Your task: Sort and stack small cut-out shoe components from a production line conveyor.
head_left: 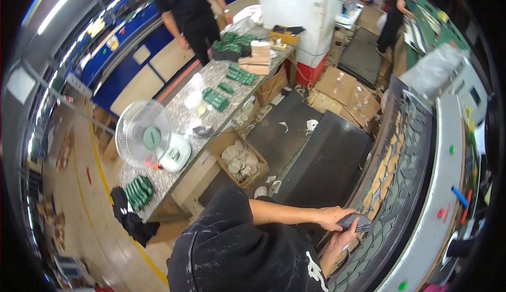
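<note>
As both hands close on one small piece of work, the head view catches a dark grey stack (362, 223) gripped between fingers and thumbs, the left hand (330, 218) at its upper side, the right hand (342, 239) at its lower end. It's held just over the near edge of a long bed, beside the cut sheet (411, 160).

Lettering next: the black shirt (232, 255) carries a white print, and green bundles (215, 99) on the tabletop (168, 107) show pale marks too small to read.

Look around! Beyond the sheet runs a light grey machine beam (429, 186) with green and red buttons, a clear plastic bag (435, 70) slumped near its far end. Black boards (327, 155) fill the space ahead, flattened cardboard (345, 89) past them. On the other side, an open carton (258, 174) of pale cut pieces sits close by the tabletop, where a white fan (145, 133) stands. Behind, a co-worker in black (184, 7) stands at the tabletop's far side.

Now textures: the stack is thin layers with a curved outline, the sheet is greenish and scored with curved cut-outs, tan material showing alongside, and the tabletop is speckled.
</note>
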Tool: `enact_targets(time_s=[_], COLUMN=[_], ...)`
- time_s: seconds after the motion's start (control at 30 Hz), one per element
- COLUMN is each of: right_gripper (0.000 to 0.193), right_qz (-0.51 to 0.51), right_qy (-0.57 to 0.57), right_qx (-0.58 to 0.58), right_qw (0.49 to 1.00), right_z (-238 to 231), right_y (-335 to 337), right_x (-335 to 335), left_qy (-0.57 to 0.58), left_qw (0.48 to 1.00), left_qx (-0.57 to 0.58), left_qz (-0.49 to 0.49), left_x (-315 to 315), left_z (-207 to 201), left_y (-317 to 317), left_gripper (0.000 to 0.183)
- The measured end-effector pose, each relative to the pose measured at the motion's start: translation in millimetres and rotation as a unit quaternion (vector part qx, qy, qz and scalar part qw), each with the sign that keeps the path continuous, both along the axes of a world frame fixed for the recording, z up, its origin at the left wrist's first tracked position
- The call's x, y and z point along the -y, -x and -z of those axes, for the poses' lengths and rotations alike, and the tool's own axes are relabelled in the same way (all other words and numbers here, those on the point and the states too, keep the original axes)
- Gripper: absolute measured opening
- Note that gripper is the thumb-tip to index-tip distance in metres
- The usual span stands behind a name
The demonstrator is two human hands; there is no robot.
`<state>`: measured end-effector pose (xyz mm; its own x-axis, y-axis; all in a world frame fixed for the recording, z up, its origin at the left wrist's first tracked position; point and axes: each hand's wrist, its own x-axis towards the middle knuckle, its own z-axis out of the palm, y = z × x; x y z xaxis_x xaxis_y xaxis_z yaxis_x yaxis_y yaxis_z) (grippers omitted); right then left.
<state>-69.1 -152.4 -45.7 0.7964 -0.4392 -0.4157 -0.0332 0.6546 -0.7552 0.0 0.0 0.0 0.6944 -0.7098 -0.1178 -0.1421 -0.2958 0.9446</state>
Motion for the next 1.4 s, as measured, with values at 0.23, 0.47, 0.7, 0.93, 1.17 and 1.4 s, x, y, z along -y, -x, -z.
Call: enact_targets(time_s=[0.23,0.47,0.7,0.93,1.17,1.4], right_gripper=[0.034,0.023,0.041,0.044,0.041,0.039], right_qz=[-0.110,-0.130,-0.175,-0.244,-0.247,-0.351], right_qy=[-0.024,0.059,0.097,0.083,0.121,0.230], right_qx=[-0.085,-0.065,-0.046,-0.086,-0.056,-0.100], right_qw=[0.990,0.988,0.979,0.963,0.960,0.902], right_z=[8.8,23.0,-18.2,-35.5,-52.6,-48.2], right_y=[-49.5,-81.2,-110.3,-90.9,-58.7,-26.2], right_x=[-67.7,-96.8,-213.0,-299.1,-285.9,-256.3], left_qy=[-0.147,0.278,0.210,0.180,0.247,0.205], left_qw=[0.987,0.888,0.930,0.956,0.938,0.927], left_qx=[0.060,0.035,-0.034,-0.003,0.061,-0.097], left_qz=[-0.033,0.364,0.300,0.234,0.238,0.299], left_x=[-129.0,-160.0,-288.8,-339.2,-298.4,-324.4], left_z=[-54.5,-75.4,-147.5,-162.3,-106.1,-163.4], left_y=[2.9,23.8,19.1,32.3,42.5,31.6], left_gripper=[0.092,0.032,0.045,0.041,0.028,0.044])
